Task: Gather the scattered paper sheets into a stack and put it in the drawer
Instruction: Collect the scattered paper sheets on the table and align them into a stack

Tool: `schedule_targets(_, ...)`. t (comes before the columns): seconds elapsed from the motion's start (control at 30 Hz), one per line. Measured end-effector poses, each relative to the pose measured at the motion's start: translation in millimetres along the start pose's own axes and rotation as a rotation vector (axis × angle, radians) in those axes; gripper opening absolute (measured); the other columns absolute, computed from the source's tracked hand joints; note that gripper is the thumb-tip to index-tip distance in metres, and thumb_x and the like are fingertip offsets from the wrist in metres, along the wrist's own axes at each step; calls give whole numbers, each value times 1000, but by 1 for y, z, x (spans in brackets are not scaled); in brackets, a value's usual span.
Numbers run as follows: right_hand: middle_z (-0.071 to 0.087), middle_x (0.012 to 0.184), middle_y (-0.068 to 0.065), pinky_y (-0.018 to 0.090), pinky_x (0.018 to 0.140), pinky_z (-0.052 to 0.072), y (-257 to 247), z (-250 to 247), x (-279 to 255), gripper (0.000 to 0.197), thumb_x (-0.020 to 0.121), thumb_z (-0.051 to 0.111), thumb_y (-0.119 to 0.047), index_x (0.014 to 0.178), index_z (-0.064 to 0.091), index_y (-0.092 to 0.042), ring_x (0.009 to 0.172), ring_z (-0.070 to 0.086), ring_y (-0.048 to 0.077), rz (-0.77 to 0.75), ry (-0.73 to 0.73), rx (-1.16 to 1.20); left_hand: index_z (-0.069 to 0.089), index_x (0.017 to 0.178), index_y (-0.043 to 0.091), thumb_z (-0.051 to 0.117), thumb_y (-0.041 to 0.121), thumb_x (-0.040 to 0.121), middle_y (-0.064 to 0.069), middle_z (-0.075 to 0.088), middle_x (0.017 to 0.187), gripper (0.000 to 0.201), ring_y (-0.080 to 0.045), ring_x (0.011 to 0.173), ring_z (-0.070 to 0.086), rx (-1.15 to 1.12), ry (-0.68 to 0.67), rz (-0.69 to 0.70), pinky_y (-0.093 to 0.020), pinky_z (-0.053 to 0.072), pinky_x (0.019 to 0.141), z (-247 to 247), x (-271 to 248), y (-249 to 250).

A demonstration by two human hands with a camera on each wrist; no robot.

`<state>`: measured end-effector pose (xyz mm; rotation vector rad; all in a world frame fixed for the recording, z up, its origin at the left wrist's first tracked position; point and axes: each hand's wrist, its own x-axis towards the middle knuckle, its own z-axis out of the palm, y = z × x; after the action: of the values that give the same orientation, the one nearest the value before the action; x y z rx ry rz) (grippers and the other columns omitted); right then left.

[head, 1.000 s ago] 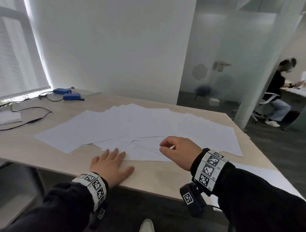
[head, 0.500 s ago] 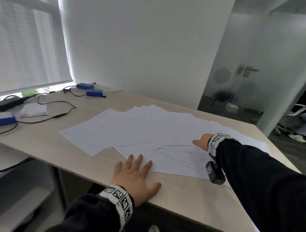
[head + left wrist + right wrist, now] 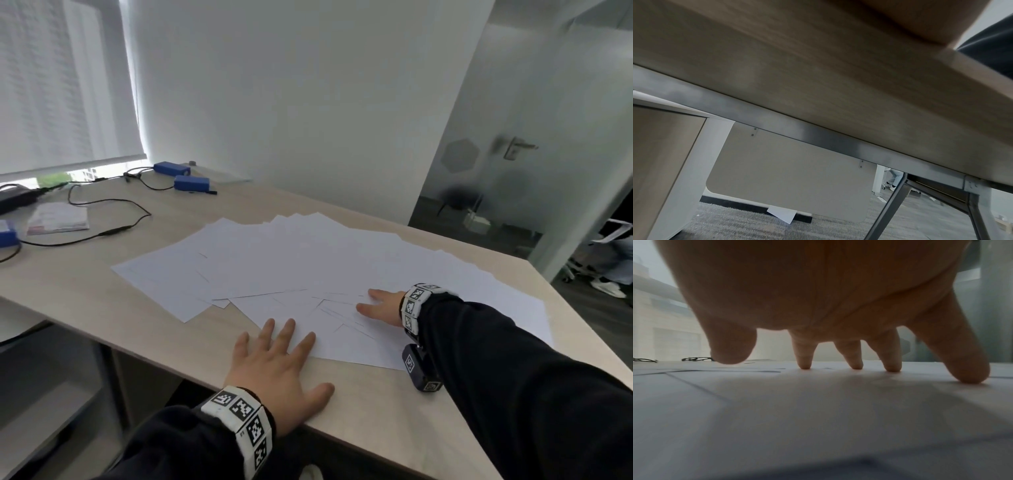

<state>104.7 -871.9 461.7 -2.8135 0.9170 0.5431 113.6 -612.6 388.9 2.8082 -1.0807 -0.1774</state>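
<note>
The table (image 3: 102, 291) top is a pale wood-grain laminate with a matt finish; its underside (image 3: 818, 81) shows the same grain. The frame rail (image 3: 777, 129) and legs (image 3: 885, 209) are grey metal with a dull sheen. The paper sheets (image 3: 291, 260) are white, smooth and matt. The sleeves (image 3: 513, 394) are dark cloth. The floor (image 3: 735, 227) is rough grey carpet.
</note>
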Motion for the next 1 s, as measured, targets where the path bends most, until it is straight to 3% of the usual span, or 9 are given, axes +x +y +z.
schedule_targets(0.13, 14, 164, 8, 45, 119, 10, -17, 4, 1, 89, 83, 31, -82, 156, 11, -35, 148, 19, 32, -46, 13, -153, -3, 155, 43, 17, 84, 74, 8, -13, 166, 93, -21, 152, -17, 2, 3, -1, -57, -7, 119, 0, 0, 0)
schedule_targets(0.23, 14, 163, 10, 49, 120, 13, -21, 9, -1, 94, 70, 40, -88, 151, 16, -47, 148, 21, 33, -98, -16, -150, -3, 155, 43, 18, 84, 74, 8, -14, 166, 93, -21, 152, -18, -2, 10, -5, -56, -7, 119, 1, -1, 1)
schedule_targets(0.4, 17, 162, 4, 45, 119, 18, -17, 13, -19, 79, 79, 50, -75, 149, 19, -52, 147, 23, 29, -206, -64, -197, -9, 155, 44, 17, 84, 75, 8, -20, 165, 93, -21, 151, -20, 1, 13, -2, -55, -7, 119, 2, -1, 1)
schedule_targets(0.53, 36, 156, -6, 36, 115, 24, -20, 3, -36, 66, 85, 51, -68, 146, 34, -49, 142, 33, 19, -273, -96, -228, -12, 154, 44, 16, 84, 74, 8, -23, 164, 94, -20, 150, -23, 0, 11, -4, -58, -9, 118, 3, 0, 0)
schedule_targets(0.67, 50, 146, -8, 32, 111, 30, -27, -11, -36, 53, 90, 50, -62, 137, 53, -38, 134, 45, 16, -306, 47, -105, -13, 154, 44, 16, 84, 74, 8, -25, 163, 94, -20, 150, -25, 2, 5, -7, -58, -10, 118, 2, 0, -1)
schedule_targets(0.77, 37, 156, -2, 35, 116, 25, -20, -9, -17, 69, 91, 41, -68, 149, 36, -30, 141, 36, 22, -184, 114, -56, -14, 153, 45, 16, 85, 74, 8, -26, 163, 94, -21, 149, -26, -1, 4, -13, -58, -11, 118, 2, 1, -1)
schedule_targets(0.87, 23, 161, 8, 45, 119, 15, -15, 3, -4, 88, 83, 30, -81, 154, 19, -30, 147, 25, 30, -62, 52, -148, -14, 153, 44, 17, 84, 74, 8, -27, 162, 94, -21, 149, -27, -4, 4, -15, -59, -12, 118, 2, 1, 0)
schedule_targets(1.0, 12, 163, 12, 53, 119, 12, -30, 20, -14, 95, 73, 31, -89, 153, 10, -42, 147, 19, 37, -131, -41, -214, -17, 152, 45, 16, 84, 74, 8, -27, 162, 93, -21, 150, -26, 1, 9, -6, -58, -11, 118, 5, 1, 0)
